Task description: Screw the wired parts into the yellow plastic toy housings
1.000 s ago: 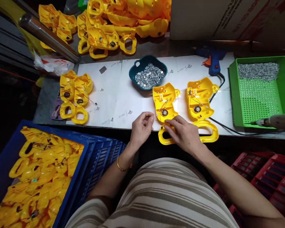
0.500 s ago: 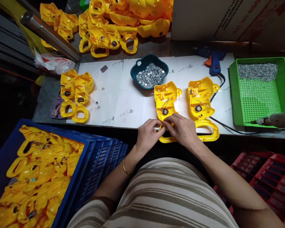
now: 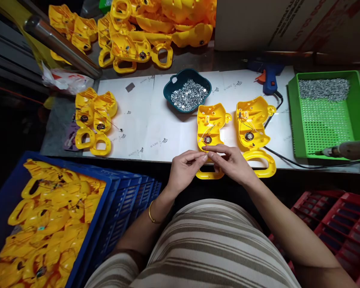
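Observation:
In front of me a yellow plastic shell half (image 3: 210,120) lies open side up, with wires and a round speaker (image 3: 207,139) inside. Its looped handle (image 3: 209,175) reaches over the table's front edge, partly covered by my hands. My left hand (image 3: 186,169) is closed, thumb and forefinger pinching a thin reddish wire (image 3: 206,149) above the shell's lower end. Against it, my right hand (image 3: 233,163) pinches at the same wire, fingertips nearly touching the left ones. The wire's end is hidden by the fingers. Just right lies a similar yellow shell half (image 3: 252,120) with wires and a speaker.
A dark teal bowl of small metal screws (image 3: 171,94) stands behind the shells. At right are a blue glue gun (image 3: 270,82), a green basket (image 3: 297,116) and a screwdriver tool (image 3: 348,151). More yellow shells fill a blue crate (image 3: 106,192) at left; red crates (image 3: 327,224) sit low right.
Both hands have shifted slightly on the wire; the right fingers are now straighter and more of the speaker end shows. The shell's handle has shifted a little left.

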{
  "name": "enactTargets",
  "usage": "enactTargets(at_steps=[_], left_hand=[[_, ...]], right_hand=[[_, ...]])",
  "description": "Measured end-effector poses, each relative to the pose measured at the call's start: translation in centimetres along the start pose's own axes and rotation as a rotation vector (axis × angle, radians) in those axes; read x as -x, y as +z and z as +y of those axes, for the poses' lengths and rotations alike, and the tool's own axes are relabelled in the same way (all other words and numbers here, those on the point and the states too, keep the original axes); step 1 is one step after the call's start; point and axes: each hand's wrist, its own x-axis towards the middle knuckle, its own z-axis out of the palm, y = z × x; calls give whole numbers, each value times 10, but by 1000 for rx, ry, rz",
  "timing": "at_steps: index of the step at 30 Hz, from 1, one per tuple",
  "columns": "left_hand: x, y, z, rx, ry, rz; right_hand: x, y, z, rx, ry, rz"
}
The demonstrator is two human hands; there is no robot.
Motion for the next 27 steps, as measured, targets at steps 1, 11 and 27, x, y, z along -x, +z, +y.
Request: enactTargets(at_steps=[1,11,27], left_hand=[[-1,0,1,62,-77,-17],[-7,-1,3,354,-478,-161],[10,-2,-22,-862,216,111]], right_hand=[[-1,-1,-1,-73,31,-9],[-7,-3,-4,-319,153,-17],[-8,-21,8,464,-143,194]])
